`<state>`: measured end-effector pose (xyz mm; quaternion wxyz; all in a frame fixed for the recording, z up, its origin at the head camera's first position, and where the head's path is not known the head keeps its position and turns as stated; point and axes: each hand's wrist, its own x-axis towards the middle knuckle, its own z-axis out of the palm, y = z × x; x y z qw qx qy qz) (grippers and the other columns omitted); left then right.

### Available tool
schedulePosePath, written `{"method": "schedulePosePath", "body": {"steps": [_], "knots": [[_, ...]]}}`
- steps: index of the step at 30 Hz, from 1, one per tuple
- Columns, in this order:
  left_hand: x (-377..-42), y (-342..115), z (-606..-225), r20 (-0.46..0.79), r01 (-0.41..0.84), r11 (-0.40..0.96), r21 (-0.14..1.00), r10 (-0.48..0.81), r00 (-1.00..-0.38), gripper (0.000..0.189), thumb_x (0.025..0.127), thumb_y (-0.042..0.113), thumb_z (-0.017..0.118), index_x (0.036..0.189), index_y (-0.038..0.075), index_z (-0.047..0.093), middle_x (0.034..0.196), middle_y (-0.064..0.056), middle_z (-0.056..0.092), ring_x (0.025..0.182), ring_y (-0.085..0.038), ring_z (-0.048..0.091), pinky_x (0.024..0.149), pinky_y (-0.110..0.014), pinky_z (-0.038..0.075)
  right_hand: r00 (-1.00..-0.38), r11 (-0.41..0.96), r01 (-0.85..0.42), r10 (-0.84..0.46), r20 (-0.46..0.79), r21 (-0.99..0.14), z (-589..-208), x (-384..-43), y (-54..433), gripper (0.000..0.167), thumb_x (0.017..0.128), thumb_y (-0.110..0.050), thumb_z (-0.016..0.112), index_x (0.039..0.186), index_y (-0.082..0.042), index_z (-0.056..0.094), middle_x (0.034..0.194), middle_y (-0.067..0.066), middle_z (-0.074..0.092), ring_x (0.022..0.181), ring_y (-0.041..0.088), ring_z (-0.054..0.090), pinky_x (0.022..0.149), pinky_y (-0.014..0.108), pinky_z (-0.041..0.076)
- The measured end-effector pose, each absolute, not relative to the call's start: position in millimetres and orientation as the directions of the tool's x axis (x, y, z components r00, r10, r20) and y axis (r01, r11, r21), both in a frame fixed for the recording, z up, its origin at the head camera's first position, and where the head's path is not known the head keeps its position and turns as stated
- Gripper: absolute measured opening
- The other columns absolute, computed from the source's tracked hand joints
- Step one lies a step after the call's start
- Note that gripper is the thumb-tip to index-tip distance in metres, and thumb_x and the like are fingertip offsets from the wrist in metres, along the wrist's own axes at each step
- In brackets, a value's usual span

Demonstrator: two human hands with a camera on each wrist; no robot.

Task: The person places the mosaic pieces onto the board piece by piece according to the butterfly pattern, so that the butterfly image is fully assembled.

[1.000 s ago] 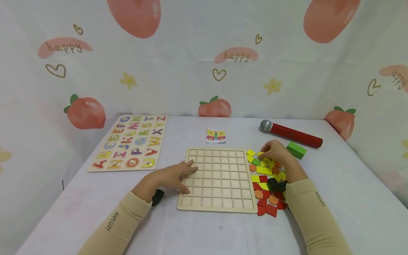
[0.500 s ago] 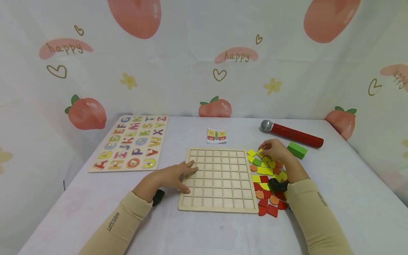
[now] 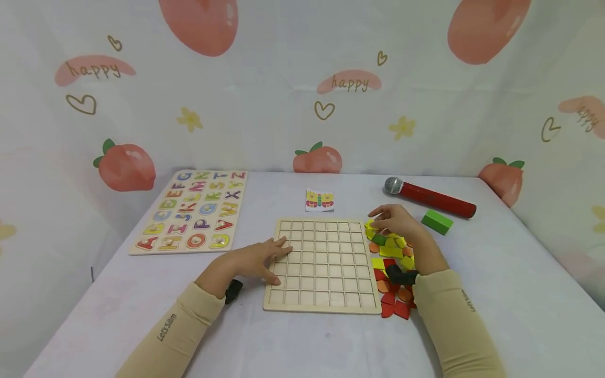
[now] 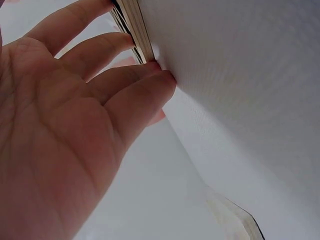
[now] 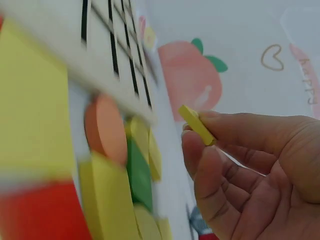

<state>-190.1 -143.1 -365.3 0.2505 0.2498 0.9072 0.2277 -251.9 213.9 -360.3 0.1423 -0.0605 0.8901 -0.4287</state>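
A wooden grid board (image 3: 323,257) lies in the middle of the table, its cells bare. At its left edge rests my left hand (image 3: 252,261), fingers spread over the rim; the left wrist view has the fingertips against the board's side. My right hand (image 3: 400,221) is above the far end of the loose tiles, right of the board. In the right wrist view, its thumb and fingers pinch a small yellow tile (image 5: 196,125). Below lie yellow, red, orange and green tiles, among them a green tile (image 3: 379,239) and a yellow rectangle (image 3: 391,252). Hand and wrist hide part of the pile.
Behind the board lies a small butterfly picture card (image 3: 320,200). An alphabet puzzle board (image 3: 181,252) is at the back left. A red microphone (image 3: 437,199) and a green block (image 3: 437,222) lie beyond my right hand. A printed cloth hangs behind the table.
My right hand has moved left and slightly up from the pile towards the board's far right corner, a yellow tile now in its fingers. My left hand stays on the board's edge.
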Motion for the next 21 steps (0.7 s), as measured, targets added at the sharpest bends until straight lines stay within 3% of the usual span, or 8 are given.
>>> {"method": "schedulePosePath", "body": {"steps": [6,14,21], "knots": [[-191,-144,-363,-0.359,0.363,0.789,0.496,0.567,-0.742,0.079,0.077,0.027,0.075,0.145,0.016,0.036,0.157,-0.004,0.016,0.146,-0.029,0.007,0.116,-0.049,0.015,-0.953,0.618,0.057,-0.2,-0.227,-0.784,-364,-250,196,0.024,0.088,-0.015,0.064,0.104,0.003,0.061,0.078,0.002,0.061,0.07,0.016,0.052,0.063,0.022,0.046],[-190,-145,-361,-0.375,0.375,0.792,0.481,0.573,-0.729,0.078,0.079,0.027,0.073,0.145,0.016,0.034,0.156,-0.001,0.017,0.146,-0.028,0.006,0.116,-0.051,0.015,-0.936,0.563,0.093,-0.233,-0.266,-0.821,-373,-248,186,0.017,0.087,-0.007,0.064,0.096,0.007,0.061,0.078,0.005,0.062,0.061,0.011,0.057,0.063,0.022,0.054],[-191,-146,-363,-0.371,0.365,0.787,0.498,0.574,-0.73,0.077,0.079,0.026,0.074,0.145,0.015,0.035,0.157,-0.001,0.017,0.146,-0.029,0.005,0.115,-0.052,0.015,-0.935,0.595,0.052,-0.254,-0.249,-0.802,-378,-248,184,0.016,0.087,-0.006,0.064,0.095,0.007,0.063,0.082,0.008,0.062,0.062,0.01,0.058,0.065,0.023,0.055]]}}
